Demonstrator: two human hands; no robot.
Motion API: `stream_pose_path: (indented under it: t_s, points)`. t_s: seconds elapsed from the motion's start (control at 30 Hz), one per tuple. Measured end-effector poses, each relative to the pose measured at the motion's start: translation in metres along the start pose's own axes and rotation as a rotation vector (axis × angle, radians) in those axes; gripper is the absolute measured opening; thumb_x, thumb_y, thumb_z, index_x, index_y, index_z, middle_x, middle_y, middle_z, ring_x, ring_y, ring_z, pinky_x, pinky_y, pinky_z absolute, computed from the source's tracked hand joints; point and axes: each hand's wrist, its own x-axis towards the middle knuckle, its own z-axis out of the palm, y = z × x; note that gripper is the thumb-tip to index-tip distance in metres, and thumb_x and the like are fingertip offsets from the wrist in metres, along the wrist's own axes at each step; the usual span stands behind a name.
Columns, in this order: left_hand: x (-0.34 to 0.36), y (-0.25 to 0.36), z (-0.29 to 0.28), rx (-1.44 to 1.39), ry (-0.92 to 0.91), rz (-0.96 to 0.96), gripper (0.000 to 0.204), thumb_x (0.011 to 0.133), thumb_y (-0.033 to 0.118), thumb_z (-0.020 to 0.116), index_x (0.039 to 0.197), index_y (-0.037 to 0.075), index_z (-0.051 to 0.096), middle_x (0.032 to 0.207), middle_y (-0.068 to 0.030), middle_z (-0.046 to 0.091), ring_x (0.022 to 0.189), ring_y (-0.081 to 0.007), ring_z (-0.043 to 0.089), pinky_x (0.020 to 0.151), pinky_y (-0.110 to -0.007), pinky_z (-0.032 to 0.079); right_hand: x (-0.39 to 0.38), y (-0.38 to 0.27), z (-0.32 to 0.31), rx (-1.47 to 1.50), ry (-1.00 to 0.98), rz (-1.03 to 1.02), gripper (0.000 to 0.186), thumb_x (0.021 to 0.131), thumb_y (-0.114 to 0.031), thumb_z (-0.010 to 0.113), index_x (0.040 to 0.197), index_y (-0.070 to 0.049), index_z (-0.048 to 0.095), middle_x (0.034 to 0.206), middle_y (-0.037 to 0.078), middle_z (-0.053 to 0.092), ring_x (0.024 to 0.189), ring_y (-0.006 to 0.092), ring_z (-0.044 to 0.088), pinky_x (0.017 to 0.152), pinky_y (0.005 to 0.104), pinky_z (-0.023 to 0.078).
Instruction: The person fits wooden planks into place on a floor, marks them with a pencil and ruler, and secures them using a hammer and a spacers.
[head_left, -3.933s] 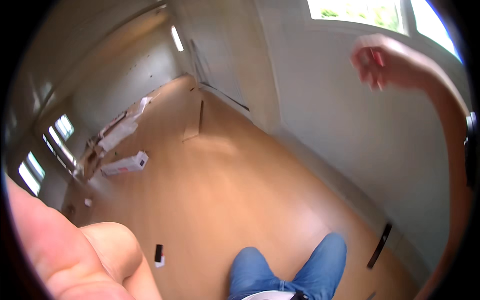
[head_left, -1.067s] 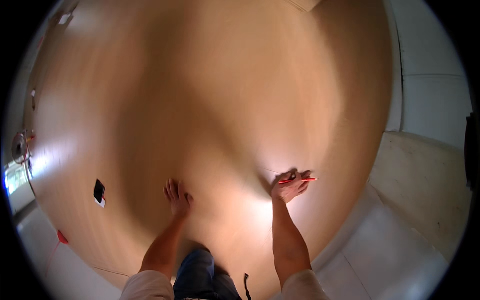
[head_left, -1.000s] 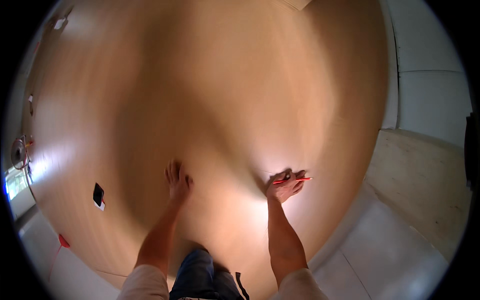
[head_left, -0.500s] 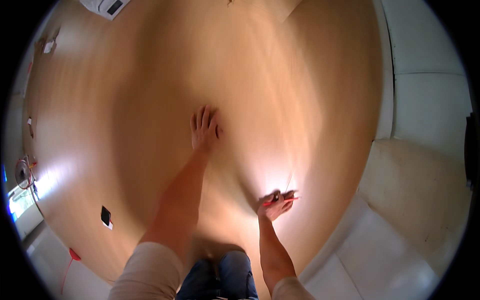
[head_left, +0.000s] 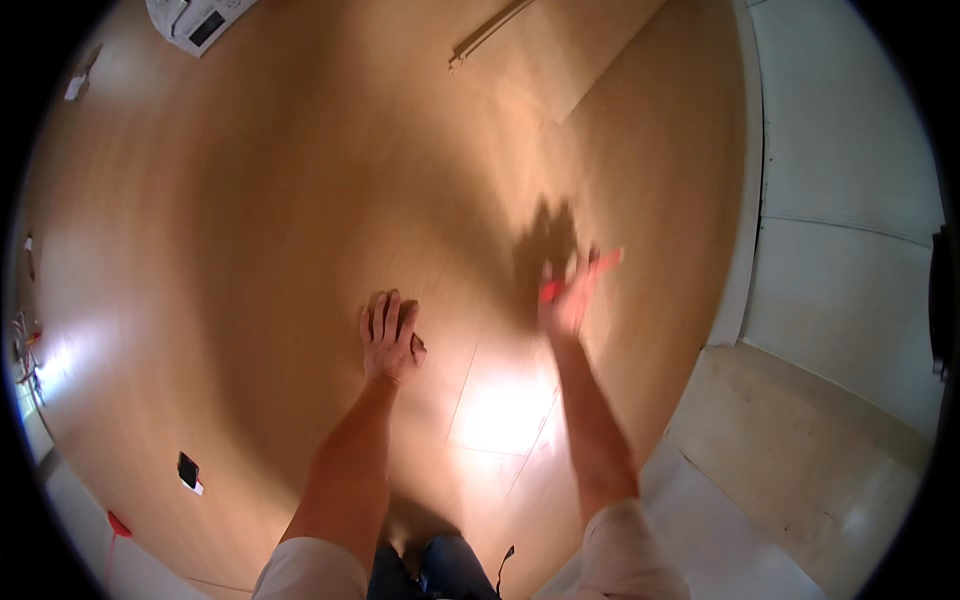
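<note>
My left hand (head_left: 388,340) lies palm down on the light wood-look floor (head_left: 290,200), fingers spread. To its right, my right hand (head_left: 568,300) is blurred by motion and closed on a red pencil (head_left: 608,262). It looks raised above the floor, with its shadow just ahead of it. Thin lines (head_left: 465,385) cross the brightly lit floor between my forearms. Both forearms come up from the lower edge, and my jeans show between them.
A black phone-like object (head_left: 189,470) on something white is at lower left, a red item (head_left: 118,525) below it. At the top are a white box (head_left: 195,25), a board (head_left: 575,55) and a thin strip (head_left: 485,35). Walls (head_left: 835,140) border the right; scattered items (head_left: 30,350) line the left edge.
Since half a second ago my left hand has moved back toward me, while my right hand has moved forward and up with the red pencil. More of the board at the top shows.
</note>
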Motion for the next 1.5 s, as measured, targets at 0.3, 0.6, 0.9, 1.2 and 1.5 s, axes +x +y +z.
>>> stream_pose_path:
  t_s: [0.3, 0.6, 0.9, 1.2, 1.5]
  points:
    - [0.009, 0.006, -0.004, -0.003, 0.062, 0.052, 0.062, 0.086, 0.028, 0.056, 0.147, 0.015, 0.056, 0.167, -0.0171, 0.036, 0.156, -0.041, 0.03, 0.125, -0.067, 0.02, 0.23, 0.0, 0.106, -0.432, -0.252, -0.086, 0.072, 0.099, -0.039, 0.069, 0.157, -0.011, 0.038, 0.167, 0.022, 0.035, 0.155, 0.0421, 0.028, 0.125, 0.0571, 0.027]
    - [-0.001, 0.0, -0.009, 0.008, 0.057, 0.014, 0.063, 0.084, 0.027, 0.059, 0.146, 0.018, 0.057, 0.166, -0.0149, 0.038, 0.155, -0.0387, 0.031, 0.125, -0.066, 0.021, 0.063, -0.005, 0.024, -0.176, -0.25, -0.013, 0.067, 0.094, -0.025, 0.079, 0.147, -0.004, 0.044, 0.146, 0.027, 0.054, 0.134, 0.0458, 0.052, 0.112, 0.0511, 0.046]
    - [0.008, 0.013, -0.001, -0.008, 0.12, 0.058, 0.061, 0.086, 0.027, 0.057, 0.146, 0.016, 0.056, 0.166, -0.0149, 0.038, 0.156, -0.0379, 0.03, 0.125, -0.065, 0.021, 0.098, 0.007, 0.021, -0.081, -0.109, 0.74, 0.066, 0.105, -0.047, 0.06, 0.148, -0.002, 0.039, 0.129, 0.034, 0.062, 0.12, 0.0545, 0.06, 0.101, 0.0553, 0.049]
    - [0.0, 0.002, -0.006, 0.008, 0.128, 0.032, 0.064, 0.085, 0.028, 0.059, 0.147, 0.015, 0.055, 0.165, -0.0156, 0.038, 0.157, -0.0377, 0.028, 0.127, -0.063, 0.018, -0.155, -0.047, -0.112, -0.148, -0.26, 0.65, 0.062, 0.11, -0.037, 0.05, 0.155, -0.001, 0.029, 0.117, 0.037, 0.065, 0.106, 0.0568, 0.064, 0.087, 0.059, 0.052]
    - [0.005, 0.019, -0.017, 0.037, 0.104, 0.012, 0.068, 0.097, 0.047, 0.057, 0.156, 0.016, 0.045, 0.171, -0.0107, 0.031, 0.161, -0.0303, 0.017, 0.129, -0.056, 0.01, -0.395, -0.181, -0.297, -0.332, -0.342, 0.752, 0.061, 0.107, -0.037, 0.056, 0.15, 0.003, 0.04, 0.104, 0.035, 0.07, 0.099, 0.0538, 0.069, 0.085, 0.0549, 0.056]
